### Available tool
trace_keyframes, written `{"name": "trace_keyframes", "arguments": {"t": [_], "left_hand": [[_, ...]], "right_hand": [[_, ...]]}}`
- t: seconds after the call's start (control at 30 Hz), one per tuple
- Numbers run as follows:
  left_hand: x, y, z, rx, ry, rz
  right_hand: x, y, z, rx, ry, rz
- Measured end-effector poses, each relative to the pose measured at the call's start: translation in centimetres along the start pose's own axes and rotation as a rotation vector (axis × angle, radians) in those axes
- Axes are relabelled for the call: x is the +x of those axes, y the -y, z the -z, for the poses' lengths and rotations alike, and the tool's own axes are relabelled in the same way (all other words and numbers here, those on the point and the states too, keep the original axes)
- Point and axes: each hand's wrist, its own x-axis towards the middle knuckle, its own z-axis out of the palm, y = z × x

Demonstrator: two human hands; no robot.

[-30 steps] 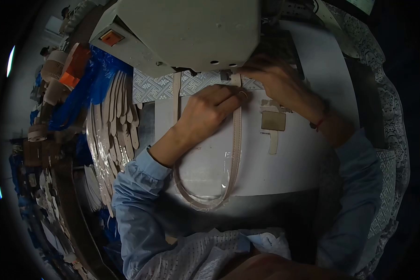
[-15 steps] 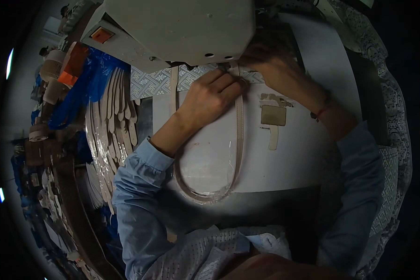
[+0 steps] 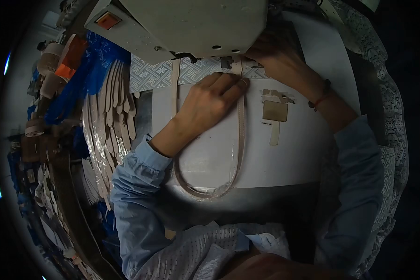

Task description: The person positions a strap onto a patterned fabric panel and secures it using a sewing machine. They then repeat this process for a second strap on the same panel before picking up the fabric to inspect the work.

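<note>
A long beige strap [image 3: 241,135] hangs in a loop over the white work surface, its upper end under the head of a grey machine [image 3: 196,28]. My left hand [image 3: 212,99] is closed on the strap just below the machine, thumb and fingers pressed together at its edge. Beyond the strap's end, my right hand [image 3: 277,60] reaches in beside the machine head; its fingertips are in shadow and partly hidden, so what they touch cannot be made out. The strap's other side runs up left of my left wrist.
Many beige straps [image 3: 114,107] hang in a bundle at the left, beside blue plastic [image 3: 98,60] and thread cones [image 3: 50,58]. A patterned sheet [image 3: 149,74] lies below the machine. A small tan square [image 3: 275,112] is on the white surface [image 3: 294,158].
The view has shifted slightly, with the machine appearing a little higher and farther right. More of the strap's upper end and the metal part beside it shows between my hands.
</note>
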Motion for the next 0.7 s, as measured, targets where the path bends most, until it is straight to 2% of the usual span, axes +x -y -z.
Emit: {"name": "trace_keyframes", "arguments": {"t": [0.17, 0.23, 0.47, 0.53, 0.7], "left_hand": [[0.0, 0.2, 0.2, -0.021, 0.019, -0.001], [0.1, 0.3, 0.2, -0.022, 0.022, 0.005], [-0.1, 0.4, -0.1, -0.005, 0.003, -0.003], [-0.2, 0.4, 0.0, 0.0, 0.005, 0.0], [-0.2, 0.0, 0.1, -0.064, 0.012, 0.041]], "right_hand": [[-0.1, -0.8, -0.5, 0.099, 0.019, 0.007], [0.1, -0.6, 0.3, 0.157, 0.114, 0.01], [-1.9, 2.0, 1.3, 0.197, 0.109, -0.024], [-2.6, 2.9, 1.6, 0.214, 0.15, -0.107], [-2.4, 2.7, 2.2, 0.217, 0.167, -0.093]]}}
